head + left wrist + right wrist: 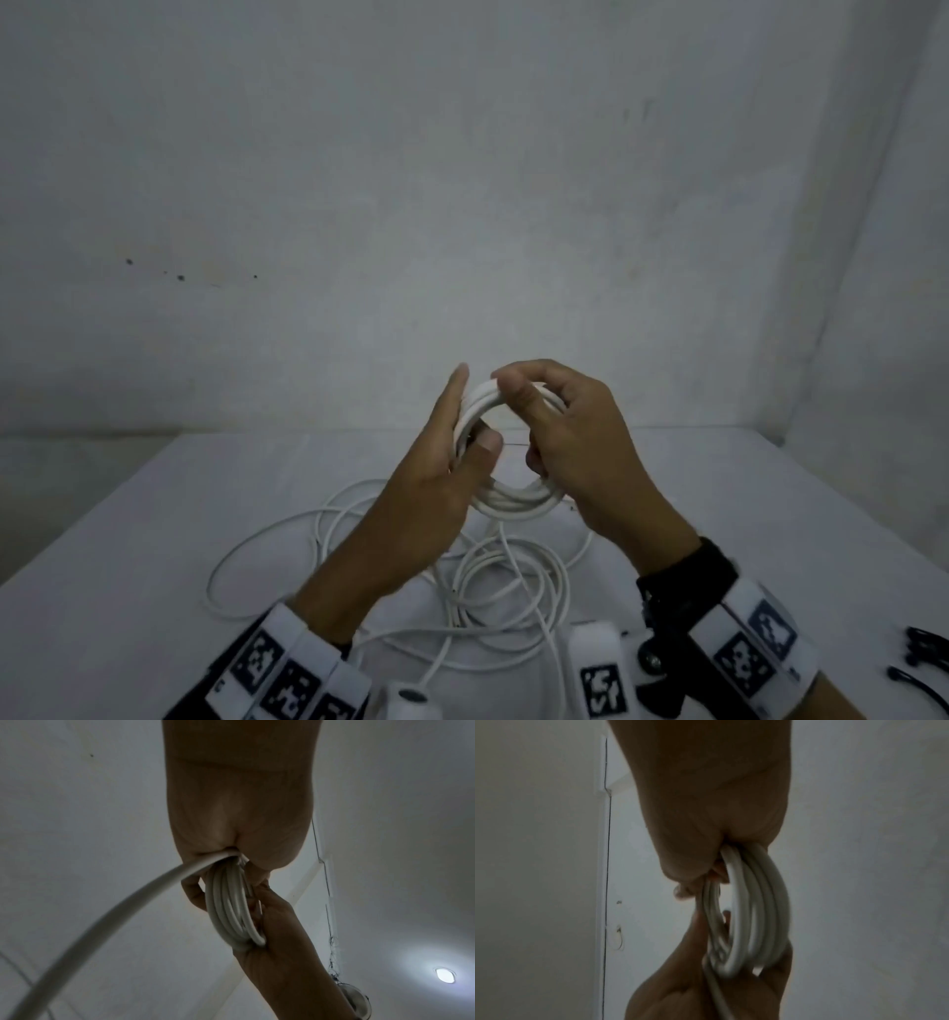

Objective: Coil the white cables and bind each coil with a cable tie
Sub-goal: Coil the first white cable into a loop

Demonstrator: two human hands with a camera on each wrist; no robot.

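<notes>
A white cable coil (518,501) of several loops is held up above the table between both hands. My left hand (462,437) grips its left side, the thumb pressed on the loops. My right hand (534,421) curls over the top and right side, thumb on the upper loops. In the left wrist view the coil (228,912) runs out of my left palm (239,811), and a loose tail (128,902) leads toward the camera. The right wrist view shows the coil (752,912) edge-on under my right hand (718,801). The tail (506,539) drops to the table.
Loose white cable (318,555) lies in wide loops on the white table (128,539) under and in front of the hands. Black cable ties (924,658) lie at the near right edge. A grey wall stands behind the table.
</notes>
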